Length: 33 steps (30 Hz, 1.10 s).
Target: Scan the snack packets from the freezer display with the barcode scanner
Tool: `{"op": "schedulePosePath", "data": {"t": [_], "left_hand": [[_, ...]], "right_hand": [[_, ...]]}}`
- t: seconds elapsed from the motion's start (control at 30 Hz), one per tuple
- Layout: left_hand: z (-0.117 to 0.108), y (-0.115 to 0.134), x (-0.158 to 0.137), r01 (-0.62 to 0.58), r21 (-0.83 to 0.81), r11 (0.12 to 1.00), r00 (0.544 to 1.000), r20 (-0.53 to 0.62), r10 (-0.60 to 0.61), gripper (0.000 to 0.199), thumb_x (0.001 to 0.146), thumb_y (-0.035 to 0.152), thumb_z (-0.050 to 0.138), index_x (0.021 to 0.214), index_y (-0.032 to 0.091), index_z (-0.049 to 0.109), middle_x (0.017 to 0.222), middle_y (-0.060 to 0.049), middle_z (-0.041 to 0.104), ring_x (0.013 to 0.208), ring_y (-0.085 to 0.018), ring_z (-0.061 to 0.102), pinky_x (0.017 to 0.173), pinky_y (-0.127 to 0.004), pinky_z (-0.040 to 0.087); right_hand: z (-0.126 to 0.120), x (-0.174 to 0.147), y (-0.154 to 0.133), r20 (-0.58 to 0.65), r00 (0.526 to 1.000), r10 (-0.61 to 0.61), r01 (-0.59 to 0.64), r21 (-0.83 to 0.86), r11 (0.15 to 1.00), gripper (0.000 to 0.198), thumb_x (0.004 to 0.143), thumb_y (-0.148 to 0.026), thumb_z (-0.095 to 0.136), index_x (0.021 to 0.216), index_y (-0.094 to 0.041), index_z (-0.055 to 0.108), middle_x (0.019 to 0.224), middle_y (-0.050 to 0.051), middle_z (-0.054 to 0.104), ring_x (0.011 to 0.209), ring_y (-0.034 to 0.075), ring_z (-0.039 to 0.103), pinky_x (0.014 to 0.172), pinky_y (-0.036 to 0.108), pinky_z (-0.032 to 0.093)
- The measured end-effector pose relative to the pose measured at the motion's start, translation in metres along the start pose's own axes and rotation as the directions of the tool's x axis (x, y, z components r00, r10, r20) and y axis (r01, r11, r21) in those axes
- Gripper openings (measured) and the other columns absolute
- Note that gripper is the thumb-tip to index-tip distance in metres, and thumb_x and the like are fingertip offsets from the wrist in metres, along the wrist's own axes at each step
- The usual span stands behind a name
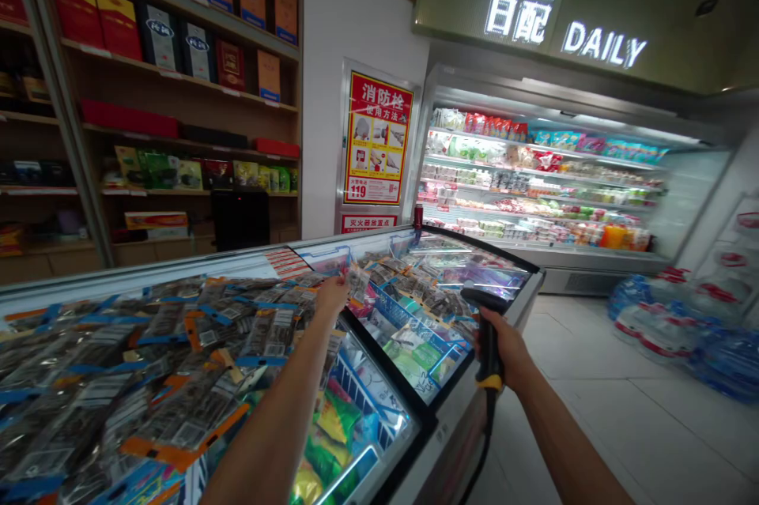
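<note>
Two bare hands, well apart: the left hand (332, 297) pinches a small clear packet (357, 282) above a glass-topped freezer (442, 434), the right hand (512, 351) wraps the grip of a black scanner (489, 343) beside it; the packet (probably light, limp and slippery) would suit an edge pinch, the stiffer-looking scanner its handle

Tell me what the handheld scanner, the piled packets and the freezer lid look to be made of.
Scanner: likely hard plastic, black, judging by its smooth, moulded-looking body.
Packets: seemingly thin, glossy plastic film, since dark contents show through.
Freezer lid: probably glass, though clear plastic is possible; streaky reflections lie over the goods visible beneath.
</note>
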State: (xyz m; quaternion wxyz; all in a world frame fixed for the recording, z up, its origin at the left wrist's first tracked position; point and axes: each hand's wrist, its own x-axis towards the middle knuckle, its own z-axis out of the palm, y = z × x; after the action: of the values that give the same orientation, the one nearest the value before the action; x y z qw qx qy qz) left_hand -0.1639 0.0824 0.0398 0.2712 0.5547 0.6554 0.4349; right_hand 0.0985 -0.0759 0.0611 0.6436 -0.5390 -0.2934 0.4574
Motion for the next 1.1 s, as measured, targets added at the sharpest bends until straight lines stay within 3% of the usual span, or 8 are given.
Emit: {"op": "schedulePosePath", "data": {"t": [0.33, 0.43, 0.53, 0.6, 0.73, 0.9, 1.0, 1.1], "left_hand": [[-0.125, -0.006, -0.009, 0.076, 0.593, 0.801, 0.993, -0.121, -0.005, 0.027, 0.067, 0.031, 0.046, 0.088, 0.02, 0.059, 0.096, -0.01, 0.062, 0.089, -0.03, 0.055, 0.067, -0.036, 0.042], [-0.146, -0.011, -0.015, 0.128, 0.685, 0.717, 0.99, -0.135, -0.048, 0.026, 0.065, 0.029, 0.047, 0.087, 0.018, 0.058, 0.098, -0.012, 0.061, 0.091, -0.032, 0.054, 0.07, -0.042, 0.042], [-0.144, -0.001, -0.027, 0.151, 0.742, 0.654, 0.967, -0.249, 0.06, 0.032, 0.067, 0.029, 0.046, 0.095, 0.015, 0.056, 0.106, -0.014, 0.056, 0.099, -0.034, 0.048, 0.075, -0.045, 0.039], [-0.123, 0.016, -0.037, 0.058, 0.741, 0.669, 0.952, -0.243, 0.186, 0.034, 0.07, 0.029, 0.044, 0.099, 0.016, 0.054, 0.109, -0.011, 0.054, 0.101, -0.033, 0.046, 0.077, -0.043, 0.038], [-0.032, 0.057, -0.062, -0.309, 0.526, 0.793, 0.942, 0.053, 0.332, 0.029, 0.07, 0.03, 0.047, 0.096, 0.019, 0.056, 0.106, -0.008, 0.058, 0.1, -0.023, 0.051, 0.081, -0.03, 0.038], [0.109, 0.078, -0.104, -0.197, 0.14, 0.97, 0.914, 0.384, 0.131, 0.037, 0.066, 0.036, 0.055, 0.097, 0.016, 0.055, 0.105, -0.01, 0.059, 0.093, -0.021, 0.056, 0.071, -0.024, 0.041], [0.163, 0.079, -0.128, -0.1, 0.127, 0.987, 0.922, 0.384, 0.044, 0.045, 0.065, 0.04, 0.057, 0.101, 0.014, 0.051, 0.105, -0.014, 0.058, 0.097, -0.024, 0.054, 0.072, -0.028, 0.041], [0.191, 0.083, -0.141, -0.048, 0.162, 0.986, 0.956, 0.293, -0.002, 0.057, 0.065, 0.04, 0.057, 0.113, 0.014, 0.041, 0.104, -0.015, 0.059, 0.095, -0.026, 0.055, 0.07, -0.032, 0.041]], "right_hand": [[-0.019, -0.005, -0.007, 0.001, 1.0, 0.003, -0.003, 0.072, 0.997, 0.021, 0.066, -0.036, 0.056, 0.069, -0.015, 0.052, 0.041, -0.004, 0.05, 0.033, 0.009, 0.046, 0.031, 0.019, 0.035], [-0.027, -0.006, -0.008, -0.009, 1.0, 0.02, -0.019, 0.079, 0.997, 0.023, 0.066, -0.037, 0.057, 0.071, -0.015, 0.053, 0.042, -0.003, 0.051, 0.033, 0.009, 0.046, 0.03, 0.019, 0.035], [-0.036, -0.006, -0.01, -0.023, 0.999, 0.028, -0.026, 0.08, 0.996, 0.023, 0.065, -0.038, 0.058, 0.071, -0.016, 0.052, 0.043, -0.003, 0.052, 0.033, 0.01, 0.047, 0.03, 0.019, 0.034], [-0.041, -0.006, -0.012, -0.028, 0.999, 0.016, -0.014, 0.084, 0.996, 0.023, 0.065, -0.037, 0.058, 0.07, -0.016, 0.051, 0.042, -0.003, 0.052, 0.033, 0.01, 0.047, 0.03, 0.019, 0.034], [-0.049, -0.009, -0.016, -0.041, 0.999, 0.009, -0.005, 0.094, 0.996, 0.021, 0.066, -0.036, 0.056, 0.07, -0.017, 0.05, 0.042, -0.004, 0.051, 0.032, 0.01, 0.046, 0.03, 0.02, 0.035], [-0.059, -0.008, -0.016, -0.061, 0.998, 0.023, -0.018, 0.089, 0.996, 0.021, 0.066, -0.036, 0.056, 0.07, -0.017, 0.051, 0.041, -0.004, 0.051, 0.032, 0.01, 0.046, 0.031, 0.02, 0.035], [-0.066, -0.004, -0.012, -0.077, 0.997, 0.027, -0.02, 0.085, 0.996, 0.023, 0.064, -0.037, 0.058, 0.071, -0.016, 0.051, 0.041, -0.003, 0.051, 0.033, 0.01, 0.047, 0.032, 0.02, 0.035], [-0.071, -0.001, -0.006, -0.091, 0.995, 0.044, -0.036, 0.079, 0.996, 0.025, 0.063, -0.039, 0.059, 0.072, -0.016, 0.052, 0.041, -0.003, 0.052, 0.033, 0.01, 0.047, 0.032, 0.02, 0.036]]}}
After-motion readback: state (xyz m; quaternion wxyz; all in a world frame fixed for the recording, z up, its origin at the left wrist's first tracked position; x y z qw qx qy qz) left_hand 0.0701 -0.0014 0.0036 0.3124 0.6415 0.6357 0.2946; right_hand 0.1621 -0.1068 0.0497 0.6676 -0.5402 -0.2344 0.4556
